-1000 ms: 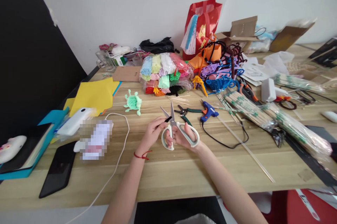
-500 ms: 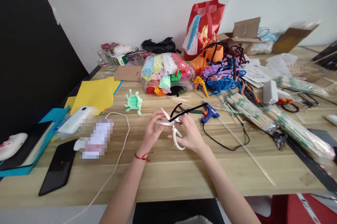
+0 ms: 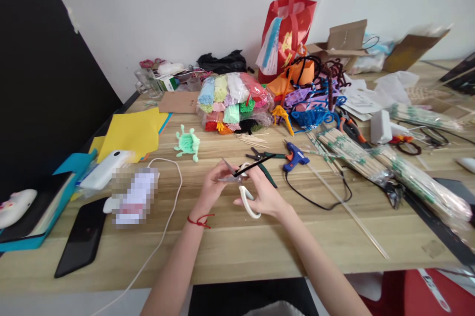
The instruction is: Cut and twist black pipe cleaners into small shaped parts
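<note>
Grips open scissors point(image 3: 240, 181) in a curled right hand point(image 3: 265, 193), near a black strip point(image 3: 257, 164); bends left hand point(image 3: 212, 184) by the blades, with pinch unclear.

Scissors point(image 3: 249, 203): white handle loops, silver blades, spread open. Held by the fingers of the right hand point(image 3: 267, 197), near loop below the fingertips, the other loop just above them, partly hidden by the black strip. Blades point left, tips by the fingers of the left hand point(image 3: 212, 184); upper blade angles up and away, lower blade lies nearly level, close to those fingers. Black strip point(image 3: 258, 164): thin, dark, mostly straight, tilted up to the right. Lower end at the blades, near the left fingertips; far end sticks out past the right fingers. Can't tell if left fingers touch it.
</note>
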The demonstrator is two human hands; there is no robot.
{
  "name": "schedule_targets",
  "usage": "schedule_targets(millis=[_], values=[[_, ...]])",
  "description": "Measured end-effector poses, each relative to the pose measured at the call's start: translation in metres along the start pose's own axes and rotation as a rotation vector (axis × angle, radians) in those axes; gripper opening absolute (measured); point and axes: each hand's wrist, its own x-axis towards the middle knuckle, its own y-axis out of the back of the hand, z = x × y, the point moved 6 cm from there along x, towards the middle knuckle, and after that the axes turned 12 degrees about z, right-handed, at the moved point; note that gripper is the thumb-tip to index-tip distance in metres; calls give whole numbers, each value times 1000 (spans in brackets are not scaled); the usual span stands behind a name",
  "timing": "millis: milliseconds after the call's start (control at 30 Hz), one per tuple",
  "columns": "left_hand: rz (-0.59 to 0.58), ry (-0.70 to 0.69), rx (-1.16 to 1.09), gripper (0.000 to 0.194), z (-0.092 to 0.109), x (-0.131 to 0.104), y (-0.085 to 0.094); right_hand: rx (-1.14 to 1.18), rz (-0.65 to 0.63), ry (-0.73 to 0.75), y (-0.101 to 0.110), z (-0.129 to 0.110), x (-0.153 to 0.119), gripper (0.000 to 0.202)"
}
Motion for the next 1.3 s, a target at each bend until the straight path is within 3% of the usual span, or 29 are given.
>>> schedule_targets(millis=[233,733,1067,1300], values=[[-38,-36,12,15,6,-1,0,46,-80,-18,-3,-2,-2,66],[-101,-24,12,20,9,-1,-5,-9,-86,34,-4,-2,-4,71],[-81,67,-82,34,-9,0,2,11,-39,79,-5,-4,-5,63],[-64,18,-12,26,0,1,4,25,-40,47,-6,-2,-2,54]])
